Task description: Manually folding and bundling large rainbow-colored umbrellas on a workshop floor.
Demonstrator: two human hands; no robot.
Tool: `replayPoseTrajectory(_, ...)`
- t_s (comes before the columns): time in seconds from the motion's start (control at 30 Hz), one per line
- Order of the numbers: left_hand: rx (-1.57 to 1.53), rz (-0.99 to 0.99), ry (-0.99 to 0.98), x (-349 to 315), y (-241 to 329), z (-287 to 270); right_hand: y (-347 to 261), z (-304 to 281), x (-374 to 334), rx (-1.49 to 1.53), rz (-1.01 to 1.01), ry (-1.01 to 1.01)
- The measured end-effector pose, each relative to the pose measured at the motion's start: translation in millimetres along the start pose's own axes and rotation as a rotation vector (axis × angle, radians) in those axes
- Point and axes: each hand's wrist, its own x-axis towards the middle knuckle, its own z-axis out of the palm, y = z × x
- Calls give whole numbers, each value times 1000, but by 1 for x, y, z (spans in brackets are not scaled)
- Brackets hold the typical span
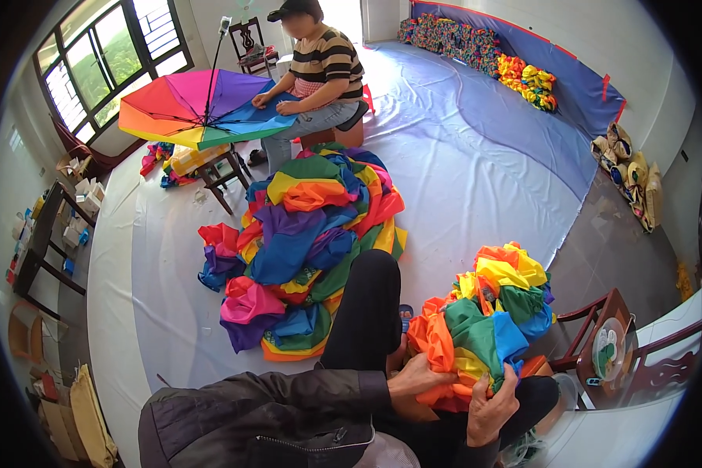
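Note:
A bundle of rainbow umbrella cloth (476, 331) rests on my lap, its orange, green, blue and yellow panels crumpled together. My left hand (421, 380) grips the orange and yellow folds on the bundle's near left side. On the near right, my right hand (493, 407) is closed in a pinch on the cloth's edge, by the blue and green panels. Folds of fabric cover some of my fingertips. Beyond my raised knee, a large heap of similar rainbow cloth (288, 246) lies on the floor sheet.
A co-worker (320, 70) sits opposite, hands on an open rainbow umbrella (164, 101). A wooden chair (600, 351) holding a clear round container stands at my right. Bundled cloth (460, 43) lines the far wall, and a dark table (43, 242) stands left.

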Motion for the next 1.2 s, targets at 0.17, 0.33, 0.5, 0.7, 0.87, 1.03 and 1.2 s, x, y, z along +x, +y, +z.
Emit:
replayPoseTrajectory(0.17, 56, -6, 174, 4, -14, -13, 3, -8, -1, 23, 50, -24)
replayPoseTrajectory(0.33, 278, 23, 231, 6, -45, -20, 9, -26, 13, -9, 189, 15)
replayPoseTrajectory(0.5, 15, -107, 184, 7, -44, -20, 26, -37, 19, -43, 191, 171)
replayPoseTrajectory(0.7, -1160, -398, 138, 26, -10, -35, 33, -39, 12, -68, 227, 188)
replayPoseTrajectory(0.87, -1389, -459, -90, 25, 22, -48, 71, -37, 12, -93, 277, 159)
replayPoseTrajectory(1.03, -1474, -422, -197, 20, 35, -55, 82, -40, 11, -112, 277, 176)
replayPoseTrajectory(1.2, -1313, -484, -21, 20, 36, -54, 79, -41, 17, -62, 275, 195)
